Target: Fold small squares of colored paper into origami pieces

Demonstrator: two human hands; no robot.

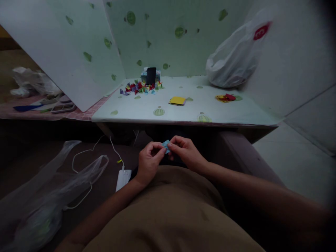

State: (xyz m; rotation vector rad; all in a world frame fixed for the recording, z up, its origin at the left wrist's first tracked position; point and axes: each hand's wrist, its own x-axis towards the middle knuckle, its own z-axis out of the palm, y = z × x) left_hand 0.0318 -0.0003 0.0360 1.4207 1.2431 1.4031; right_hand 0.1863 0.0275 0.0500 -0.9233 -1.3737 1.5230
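Observation:
A small folded piece of blue paper (166, 144) is held in front of my body, below the table edge. My left hand (149, 161) pinches its left side with curled fingers. My right hand (186, 151) pinches its right side with thumb and forefinger. On the table (136, 113) lie a stack of yellow paper squares (177, 100), a heap of several small coloured folded paper pieces (139, 88) and a few red and yellow pieces (226, 98).
A dark phone (151, 76) stands upright against a tissue box behind the coloured heap. A white plastic bag (232, 59) sits at the table's back right. A white power bank (123, 179) with a cable and clear plastic bags (49, 196) lie at my left.

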